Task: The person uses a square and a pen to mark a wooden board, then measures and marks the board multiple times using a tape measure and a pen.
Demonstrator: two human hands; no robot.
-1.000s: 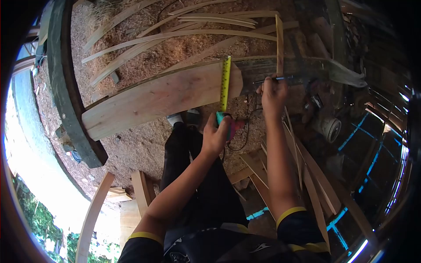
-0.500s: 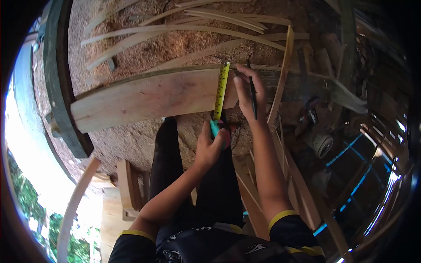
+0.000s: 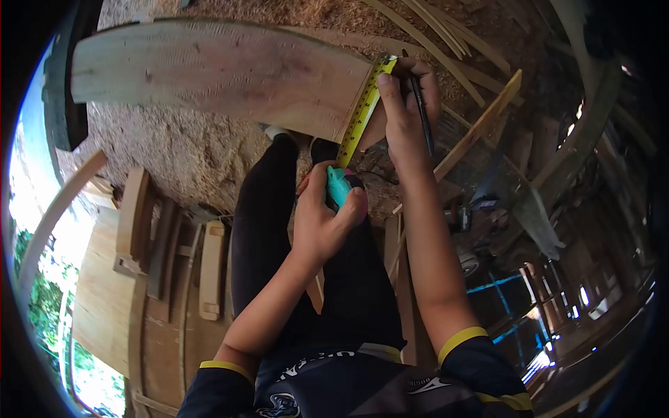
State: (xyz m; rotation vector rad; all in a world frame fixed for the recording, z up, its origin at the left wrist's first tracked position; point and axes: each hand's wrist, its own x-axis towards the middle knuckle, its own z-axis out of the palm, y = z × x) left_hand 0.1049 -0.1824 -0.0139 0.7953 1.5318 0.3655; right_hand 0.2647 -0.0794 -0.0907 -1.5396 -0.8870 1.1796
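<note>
- Brought right hand (image 3: 412,111) in closer to tape's (image 3: 353,138) far end, probably steadying the reading; half curled, with pencil (image 3: 423,118) held across fingers.
- Wrapped left hand (image 3: 322,217) around tape's case, nearly closed.
- Stretched between both hands, along board's (image 3: 223,76) end.
- Yellow, dark-marked, straight; teal-cased.

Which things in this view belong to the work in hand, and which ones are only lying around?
Belong to the job: tape measure in left hand; pen or pencil in right hand; wide board, tape across it.

Seemingly lying about: thin strips; wood sheet; wood block.
</note>
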